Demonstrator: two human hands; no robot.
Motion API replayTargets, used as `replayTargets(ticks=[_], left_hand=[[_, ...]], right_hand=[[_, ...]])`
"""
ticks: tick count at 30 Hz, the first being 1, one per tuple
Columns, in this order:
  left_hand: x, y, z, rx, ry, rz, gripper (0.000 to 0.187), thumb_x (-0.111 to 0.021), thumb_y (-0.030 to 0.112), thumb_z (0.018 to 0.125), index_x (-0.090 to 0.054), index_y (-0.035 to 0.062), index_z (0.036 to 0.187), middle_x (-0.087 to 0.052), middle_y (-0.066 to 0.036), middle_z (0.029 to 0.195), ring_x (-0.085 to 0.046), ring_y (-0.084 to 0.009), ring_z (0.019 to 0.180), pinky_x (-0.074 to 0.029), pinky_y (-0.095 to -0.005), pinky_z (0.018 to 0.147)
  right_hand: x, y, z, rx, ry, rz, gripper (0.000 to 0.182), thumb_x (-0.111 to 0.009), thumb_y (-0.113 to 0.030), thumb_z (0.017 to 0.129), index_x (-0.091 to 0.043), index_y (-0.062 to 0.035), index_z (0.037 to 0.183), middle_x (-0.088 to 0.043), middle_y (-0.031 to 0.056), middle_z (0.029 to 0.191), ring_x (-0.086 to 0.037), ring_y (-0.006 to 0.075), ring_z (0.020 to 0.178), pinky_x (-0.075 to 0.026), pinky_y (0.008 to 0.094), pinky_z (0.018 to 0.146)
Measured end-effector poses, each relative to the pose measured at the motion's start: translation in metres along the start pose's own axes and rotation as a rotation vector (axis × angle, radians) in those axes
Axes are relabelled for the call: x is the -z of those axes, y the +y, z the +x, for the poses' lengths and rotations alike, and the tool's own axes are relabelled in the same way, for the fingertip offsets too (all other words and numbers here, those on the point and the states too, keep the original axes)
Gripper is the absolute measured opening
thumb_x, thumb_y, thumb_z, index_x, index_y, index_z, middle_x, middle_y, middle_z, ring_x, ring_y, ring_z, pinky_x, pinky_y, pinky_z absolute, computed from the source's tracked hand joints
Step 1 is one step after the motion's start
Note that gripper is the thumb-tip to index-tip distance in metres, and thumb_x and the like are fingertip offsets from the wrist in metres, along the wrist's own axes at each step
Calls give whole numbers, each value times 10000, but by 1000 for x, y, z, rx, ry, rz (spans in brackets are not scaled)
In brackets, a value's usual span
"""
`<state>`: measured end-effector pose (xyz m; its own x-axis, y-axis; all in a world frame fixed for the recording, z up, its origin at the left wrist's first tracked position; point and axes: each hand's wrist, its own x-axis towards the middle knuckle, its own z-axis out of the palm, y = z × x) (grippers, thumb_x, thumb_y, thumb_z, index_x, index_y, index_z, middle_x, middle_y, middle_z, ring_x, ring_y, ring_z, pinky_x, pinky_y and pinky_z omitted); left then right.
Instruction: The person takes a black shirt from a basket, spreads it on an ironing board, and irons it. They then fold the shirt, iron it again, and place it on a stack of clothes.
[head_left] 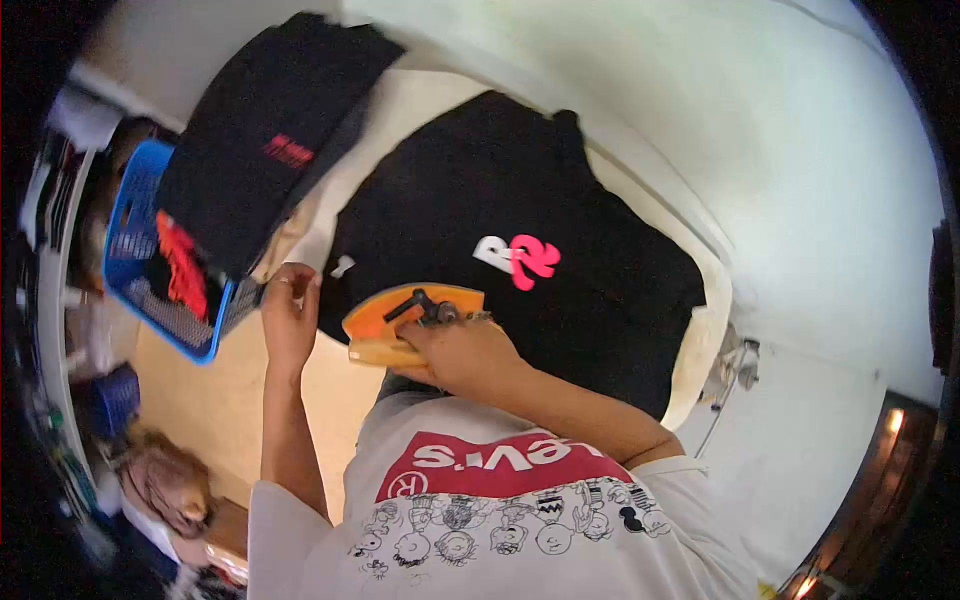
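**While the orange iron (415, 312) is held by the right hand (462, 355), the black garment (440, 190) is spread on the board (415, 92)**

Nearest, at the board's near edge: the iron is gripped in the right hand, fingers curled closed beneath its black handle (432, 310). Whether its underside is flat on cloth cannot be told.

Just left, by the garment's left edge, the fingers of the left hand (290, 325) are bent, thumb and forefinger tips drawn close together; whether cloth is pinched cannot be told. A small white mark (342, 266) is seen beside them.

Good practice, as judged: cloth best drawn lightly taut from the edge, left fingertips kept clear of the iron; even pressure, smooth strokes, no long pause. The pink-and-white print (520, 258), beyond the iron, is best skirted, since direct heat could mar it.

Farther: the garment is laid almost to the board's far edge, pale cover showing around it. Off the left end, a second black garment (265, 130) with red lettering is seen, partly over a blue basket (118, 262); red cloth (182, 268) is held inside. Beyond the far edge, a pale wall (800, 170).
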<state>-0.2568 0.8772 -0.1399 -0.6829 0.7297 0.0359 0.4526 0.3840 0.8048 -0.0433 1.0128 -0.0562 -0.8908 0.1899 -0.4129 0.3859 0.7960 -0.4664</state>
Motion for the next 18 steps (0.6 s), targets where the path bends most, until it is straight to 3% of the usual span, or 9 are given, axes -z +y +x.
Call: replayTargets(ticks=[4,5,6,7,10,13,14,15,18], left_hand=[[-48,66,54,-252,-109,-10,77,-614,46,880,-580,-13,915,-606,-139,860,-612,-234,770,-479,-321,709],[-63,75,69,-286,-144,-25,77,-614,46,880,-580,-13,915,-606,-139,860,-612,-234,770,-479,-321,709],[-80,87,83,-432,-173,10,79,-619,47,870,-580,-8,911,-606,-139,856,-609,-263,782,-478,-341,717],[-98,99,97,-574,-198,45,82,-624,48,860,-581,-3,907,-605,-139,852,-606,-292,794,-478,-361,725],[-164,140,130,-742,-325,69,89,-638,68,836,-598,15,896,-612,-129,857,-602,-336,836,-476,-417,742],[-239,181,150,-889,-389,109,103,-641,108,826,-620,34,894,-622,-131,887,-605,-352,869,-477,-451,760],[-264,196,152,-945,-399,121,117,-637,113,826,-620,30,906,-623,-141,903,-607,-356,884,-478,-449,772],[-286,215,149,-951,-437,179,119,-623,119,832,-628,35,915,-626,-149,915,-612,-362,890,-482,-457,785],[-358,262,136,-964,-612,382,163,-570,146,853,-656,50,954,-635,-182,984,-620,-385,926,-485,-480,837]], right_hand=[[30,63,-47,-633,154,256,586,-574,-552,869,-568,-73,1207,-672,210,916,-670,375,844,-537,469,732],[-1,101,-73,-590,535,128,598,-609,-527,859,-581,-32,1193,-679,213,885,-671,380,825,-536,457,718],[10,119,-100,-846,476,285,570,-639,-483,856,-607,5,1148,-677,231,915,-669,379,854,-526,455,729],[9,137,-135,-880,672,359,535,-643,-468,861,-628,11,1099,-677,238,908,-670,381,834,-518,439,706],[-33,215,-246,-1257,861,391,507,-601,-493,892,-664,9,935,-637,127,683,-632,239,635,-479,391,598],[-60,266,-345,-1471,1054,665,465,-618,-462,878,-643,2,864,-602,83,644,-540,190,504,-414,343,470],[-105,310,-391,-1359,965,257,474,-604,-466,880,-643,7,867,-588,63,624,-534,175,495,-407,349,457],[-84,302,-398,-1533,1112,641,477,-583,-456,899,-640,17,893,-583,76,615,-536,184,500,-412,356,463],[-93,296,-418,-1413,1009,489,504,-590,-474,896,-629,27,929,-568,84,592,-554,186,501,-428,355,468]])
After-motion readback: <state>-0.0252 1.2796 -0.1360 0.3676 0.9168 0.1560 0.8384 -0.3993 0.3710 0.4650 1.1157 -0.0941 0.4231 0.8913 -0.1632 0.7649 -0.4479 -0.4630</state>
